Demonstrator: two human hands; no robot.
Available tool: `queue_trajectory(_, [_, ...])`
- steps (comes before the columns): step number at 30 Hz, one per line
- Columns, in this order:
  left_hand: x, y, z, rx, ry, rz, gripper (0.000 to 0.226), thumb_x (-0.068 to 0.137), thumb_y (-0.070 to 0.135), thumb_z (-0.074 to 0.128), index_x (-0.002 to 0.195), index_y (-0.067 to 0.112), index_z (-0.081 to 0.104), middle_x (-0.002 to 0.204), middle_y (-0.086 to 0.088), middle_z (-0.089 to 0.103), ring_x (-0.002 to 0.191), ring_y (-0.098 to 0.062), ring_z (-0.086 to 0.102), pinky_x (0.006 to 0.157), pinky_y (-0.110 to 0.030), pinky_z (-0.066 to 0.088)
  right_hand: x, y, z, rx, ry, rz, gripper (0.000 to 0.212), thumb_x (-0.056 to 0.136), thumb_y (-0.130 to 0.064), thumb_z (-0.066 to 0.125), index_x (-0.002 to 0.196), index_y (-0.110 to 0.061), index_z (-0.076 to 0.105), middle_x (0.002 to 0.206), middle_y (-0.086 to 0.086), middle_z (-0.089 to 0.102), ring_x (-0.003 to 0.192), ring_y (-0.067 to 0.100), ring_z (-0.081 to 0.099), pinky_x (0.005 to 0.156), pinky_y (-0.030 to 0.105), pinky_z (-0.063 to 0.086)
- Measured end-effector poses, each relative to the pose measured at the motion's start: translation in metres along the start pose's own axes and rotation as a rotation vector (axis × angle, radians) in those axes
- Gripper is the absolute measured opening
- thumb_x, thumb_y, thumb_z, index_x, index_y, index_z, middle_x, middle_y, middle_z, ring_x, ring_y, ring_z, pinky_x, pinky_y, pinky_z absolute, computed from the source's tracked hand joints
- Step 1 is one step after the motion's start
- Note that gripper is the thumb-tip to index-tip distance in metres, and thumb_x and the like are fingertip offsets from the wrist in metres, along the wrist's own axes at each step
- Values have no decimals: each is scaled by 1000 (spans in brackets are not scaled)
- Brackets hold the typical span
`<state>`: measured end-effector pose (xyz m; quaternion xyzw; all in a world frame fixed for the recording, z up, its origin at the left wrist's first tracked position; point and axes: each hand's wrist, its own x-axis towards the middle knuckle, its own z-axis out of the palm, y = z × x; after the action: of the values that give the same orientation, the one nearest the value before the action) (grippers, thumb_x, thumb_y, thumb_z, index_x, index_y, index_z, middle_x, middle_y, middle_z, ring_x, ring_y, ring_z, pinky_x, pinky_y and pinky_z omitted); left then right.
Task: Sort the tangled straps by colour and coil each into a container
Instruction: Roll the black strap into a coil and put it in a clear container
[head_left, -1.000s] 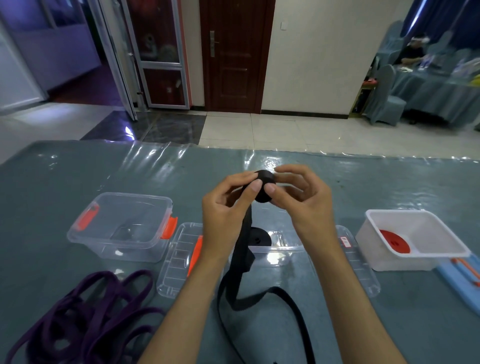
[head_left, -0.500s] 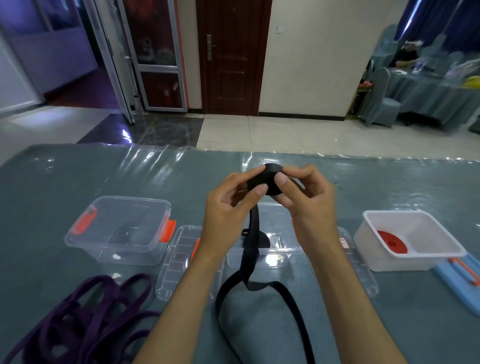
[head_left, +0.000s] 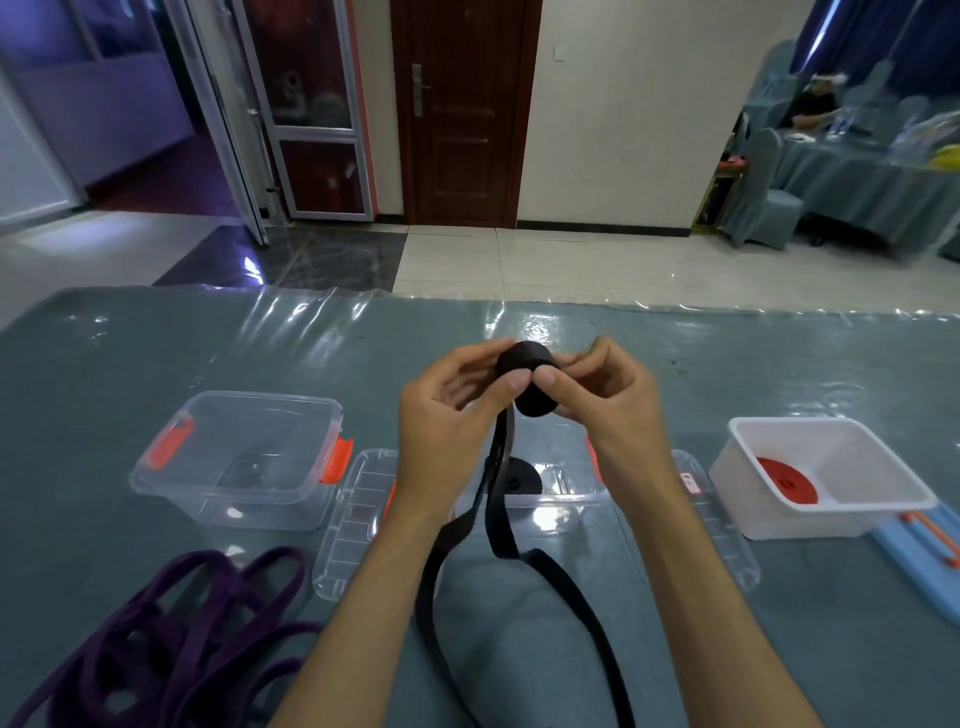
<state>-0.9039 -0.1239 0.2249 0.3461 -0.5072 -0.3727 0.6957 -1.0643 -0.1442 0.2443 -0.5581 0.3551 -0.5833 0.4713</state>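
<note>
Black strap (head_left: 498, 519) is being rolled above the table: both the left hand (head_left: 447, 426) and right hand (head_left: 602, 405) are pinching its coil (head_left: 527, 374). Red coil (head_left: 787, 486) is sitting in the white tub (head_left: 831, 512); purple straps (head_left: 171, 634) are waiting loose.

no text legible, lid sticker (head_left: 690, 483) blurred

- A grey-green table (head_left: 156, 395) under a clear plastic sheet (head_left: 332, 322) that wrinkles and glints along the far edge
- Beyond that edge, pale floor tiles (head_left: 545, 260); to their left, dark glossy tiles (head_left: 322, 260)
- A dark brown wooden door (head_left: 462, 109), shut; left of it a glass door in a pale frame (head_left: 306, 109)
- Past the table's far right corner, another table draped in grey-blue cloth (head_left: 872, 176) with covered chairs (head_left: 763, 192); a seated person (head_left: 815, 104) behind it
</note>
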Motion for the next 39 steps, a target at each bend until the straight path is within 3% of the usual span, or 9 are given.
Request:
queue_trajectory(4, [-1,-1,3,8,-54,3,29,96,21,77,124,29,77,115,0,78,113,-21,74,93,-25,59,2,-6,1,-23,32,-103,22,85,-32,86,102,-25,74,103,5,78,100,26,77,77,37,64])
queue_trajectory(7, [4,-2,-1,52,-153,-12,41,99,24,74,138,36,69,119,1,73,118,-26,70,101,-34,59,5,-10,2,52,33,-108,21,86,-31,86,98,-22,72,110,10,78,109,29,76,88,48,64])
queue_trajectory(13, [11,-1,-3,98,-70,14,24,95,27,80,118,28,72,115,5,77,115,-19,73,97,-28,59,12,-11,-10,-102,11,-111,24,82,-25,88,96,-23,69,109,11,77,106,33,74,97,58,59])
queue_trajectory(20, [16,4,-2,38,-44,60,24,93,18,81,116,23,76,114,0,79,112,-21,75,95,-25,58,9,-6,-5,-41,-25,-90,22,83,-18,87,84,-15,64,105,8,79,102,32,77,87,47,63])
queue_trajectory(22, [15,5,-1,31,-5,81,24,90,18,83,113,23,76,111,0,79,109,-21,76,93,-23,58,7,-8,-6,-65,-29,-100,22,83,-24,87,97,-21,70,102,6,78,96,32,77,79,37,64])
queue_trajectory(25, [13,3,-4,39,-47,71,26,93,16,80,118,21,78,115,-5,77,112,-24,74,94,-26,59,5,-9,-5,-63,-22,-162,27,88,-31,84,112,-29,73,111,7,77,107,29,75,86,45,65])
queue_trajectory(29, [16,3,-10,60,-92,70,27,90,25,83,116,31,79,114,0,79,110,-23,76,94,-28,60,7,-6,-4,-66,-32,-100,23,80,-26,88,87,-19,66,107,12,77,106,33,75,93,60,60])
queue_trajectory(36, [4,-6,-4,18,-37,-1,31,93,25,79,124,26,78,118,-3,76,114,-22,74,95,-26,59,6,1,5,-46,18,-175,12,91,-21,81,97,-27,73,107,5,78,106,28,76,92,52,62])
queue_trajectory(39, [8,-2,-4,13,93,25,23,84,26,89,106,27,82,103,2,82,98,-16,79,84,-20,61,5,2,2,1,-22,-103,17,86,-26,86,88,-26,70,114,7,78,109,29,76,92,45,63])
